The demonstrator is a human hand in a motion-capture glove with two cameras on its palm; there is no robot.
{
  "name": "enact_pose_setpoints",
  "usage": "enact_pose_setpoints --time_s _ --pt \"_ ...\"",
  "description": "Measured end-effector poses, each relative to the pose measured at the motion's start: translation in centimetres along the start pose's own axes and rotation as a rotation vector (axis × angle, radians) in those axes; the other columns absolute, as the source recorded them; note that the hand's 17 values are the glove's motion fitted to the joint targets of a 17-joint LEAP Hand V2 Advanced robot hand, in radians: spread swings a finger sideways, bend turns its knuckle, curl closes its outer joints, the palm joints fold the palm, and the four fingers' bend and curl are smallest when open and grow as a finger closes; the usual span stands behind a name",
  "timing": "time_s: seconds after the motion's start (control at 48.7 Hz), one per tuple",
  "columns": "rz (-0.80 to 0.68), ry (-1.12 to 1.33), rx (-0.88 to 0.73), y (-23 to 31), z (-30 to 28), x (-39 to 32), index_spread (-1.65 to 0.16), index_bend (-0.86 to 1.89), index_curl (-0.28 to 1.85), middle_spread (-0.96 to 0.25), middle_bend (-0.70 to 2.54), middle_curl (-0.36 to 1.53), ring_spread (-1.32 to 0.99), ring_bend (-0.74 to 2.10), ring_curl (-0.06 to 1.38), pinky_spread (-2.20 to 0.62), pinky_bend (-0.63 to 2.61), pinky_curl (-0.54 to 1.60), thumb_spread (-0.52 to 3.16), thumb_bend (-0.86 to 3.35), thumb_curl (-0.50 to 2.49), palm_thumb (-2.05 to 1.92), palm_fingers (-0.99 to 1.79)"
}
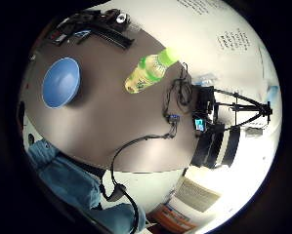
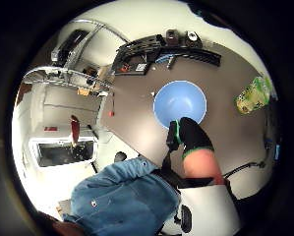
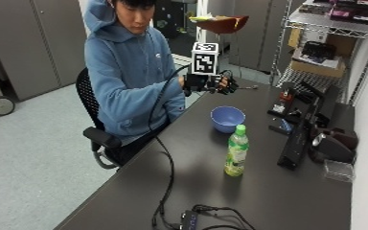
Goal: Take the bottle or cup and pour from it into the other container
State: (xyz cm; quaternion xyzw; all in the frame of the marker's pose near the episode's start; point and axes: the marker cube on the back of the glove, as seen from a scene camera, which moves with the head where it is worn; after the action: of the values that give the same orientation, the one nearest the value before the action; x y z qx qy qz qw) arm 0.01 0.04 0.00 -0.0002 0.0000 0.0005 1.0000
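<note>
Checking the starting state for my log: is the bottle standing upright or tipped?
Upright: the bottle stands on the table with its green cap on top, beside the blue bowl.

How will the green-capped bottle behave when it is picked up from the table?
The bottle is tall and narrow, standing upright, so a sideways nudge may tip it. It looks like thin plastic and might flex. Liquid seems to fill much of it, so probably fairly heavy.
</note>
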Motion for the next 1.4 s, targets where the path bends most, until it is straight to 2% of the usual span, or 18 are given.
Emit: enact_pose_setpoints --time_s 0.164,0.267,0.349,0.39,0.451,0.841,1.395 --pt "0.015 0.008 0.002 0.3 -0.2 0.5 -0.31 0.21 0.16 0.02 0.22 0.12 0.09 0.26 0.11 0.19 0.26 0.13 0.72 0.28 0.21 0.56 0.29" --pt "0.018 0.023 0.004 0.5 -0.4 1.1 -0.34 0.19 0.20 0.02 0.21 0.15 0.10 0.26 0.13 0.21 0.25 0.16 0.84 0.25 0.25 0.58 0.28" --pt "0.008 0.168 0.007 0.7 -0.5 2.8 -0.36 0.18 0.22 0.02 0.20 0.18 0.11 0.26 0.14 0.22 0.24 0.18 0.90 0.21 0.28 0.60 0.28" --pt "0.017 0.121 0.009 0.8 -0.4 2.4 -0.36 0.18 0.23 0.02 0.19 0.19 0.11 0.26 0.15 0.23 0.23 0.19 0.92 0.20 0.29 0.60 0.28" --pt "0.029 0.037 0.011 1.1 -0.6 1.9 -0.37 0.18 0.24 0.02 0.19 0.20 0.11 0.26 0.16 0.23 0.23 0.21 0.95 0.17 0.31 0.61 0.27" --pt "0.101 0.021 0.042 3.4 -1.7 6.2 -0.38 0.17 0.28 0.02 0.19 0.25 0.12 0.27 0.21 0.24 0.21 0.27 1.01 0.05 0.40 0.67 0.26" --pt "0.208 -0.086 0.234 6.2 -1.7 13.9 -0.37 0.14 0.27 0.03 0.19 0.29 0.12 0.30 0.25 0.25 0.24 0.32 1.02 -0.03 0.46 0.70 0.23"
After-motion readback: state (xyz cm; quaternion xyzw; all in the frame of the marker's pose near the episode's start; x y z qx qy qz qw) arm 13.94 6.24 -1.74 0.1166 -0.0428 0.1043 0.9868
